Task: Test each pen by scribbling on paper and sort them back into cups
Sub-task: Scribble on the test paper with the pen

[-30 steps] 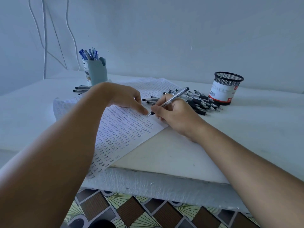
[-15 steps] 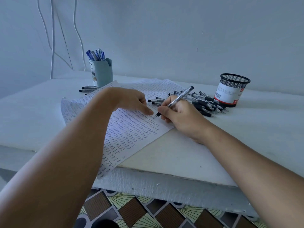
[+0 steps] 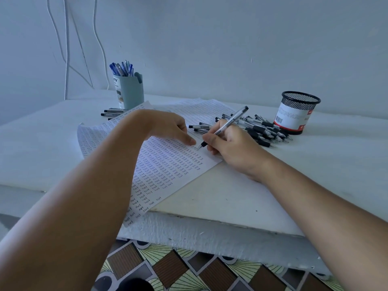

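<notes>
My right hand grips a clear-barrelled pen with its tip touching the paper, a sheet filled with rows of small written words. My left hand rests on the sheet just left of the pen tip, fingers pressing it flat. A pile of black-gripped pens lies behind my right hand. A black mesh cup stands at the right. At the back left, a grey-blue cup holds several blue pens.
A few more pens lie on the table beside the grey-blue cup. The white table's front edge runs below the paper, with patterned floor beneath. Cables hang on the wall at the left.
The view has shifted slightly, moving everything to the right in frame. The pen tip stays on the paper by my left fingers; both hands keep their hold.
</notes>
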The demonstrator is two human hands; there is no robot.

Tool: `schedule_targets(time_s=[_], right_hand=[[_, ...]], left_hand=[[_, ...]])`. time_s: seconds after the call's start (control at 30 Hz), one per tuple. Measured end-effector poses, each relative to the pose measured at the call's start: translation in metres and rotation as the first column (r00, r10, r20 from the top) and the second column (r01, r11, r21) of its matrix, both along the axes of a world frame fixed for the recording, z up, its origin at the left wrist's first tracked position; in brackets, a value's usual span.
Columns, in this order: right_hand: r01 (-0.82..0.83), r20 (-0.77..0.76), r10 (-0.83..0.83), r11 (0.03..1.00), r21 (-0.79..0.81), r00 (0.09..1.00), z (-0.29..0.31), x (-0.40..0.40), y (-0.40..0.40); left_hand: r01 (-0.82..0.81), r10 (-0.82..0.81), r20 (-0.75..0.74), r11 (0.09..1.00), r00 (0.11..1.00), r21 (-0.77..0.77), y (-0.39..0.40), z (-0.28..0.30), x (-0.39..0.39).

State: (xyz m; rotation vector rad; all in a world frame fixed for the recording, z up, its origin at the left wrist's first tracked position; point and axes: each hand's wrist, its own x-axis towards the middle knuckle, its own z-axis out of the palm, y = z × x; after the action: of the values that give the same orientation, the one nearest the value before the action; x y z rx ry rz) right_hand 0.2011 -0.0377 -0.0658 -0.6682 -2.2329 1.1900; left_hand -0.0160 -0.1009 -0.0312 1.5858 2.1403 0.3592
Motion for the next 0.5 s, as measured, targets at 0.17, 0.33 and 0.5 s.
schedule_targets(time_s=[0.17, 0.33, 0.5], right_hand=[[0.004, 0.016, -0.004, 1.0, 0.015, 1.0, 0.0014, 0.0014, 0.0006], [0.025, 0.01, -0.025, 0.999, 0.022, 1.0, 0.0009, 0.0001, -0.0002], [0.018, 0.023, -0.019, 0.999, 0.036, 1.0, 0.0031, 0.0014, -0.0015]], left_hand=[[0.011, -0.011, -0.004, 1.0, 1.0, -0.009, 0.0003, 0.0004, 0.0001], [0.008, -0.008, -0.009, 1.0, 1.0, -0.005, 0.0005, 0.0, -0.0002], [0.011, -0.011, -0.004, 1.0, 1.0, -0.007, -0.0003, 0.0003, 0.0]])
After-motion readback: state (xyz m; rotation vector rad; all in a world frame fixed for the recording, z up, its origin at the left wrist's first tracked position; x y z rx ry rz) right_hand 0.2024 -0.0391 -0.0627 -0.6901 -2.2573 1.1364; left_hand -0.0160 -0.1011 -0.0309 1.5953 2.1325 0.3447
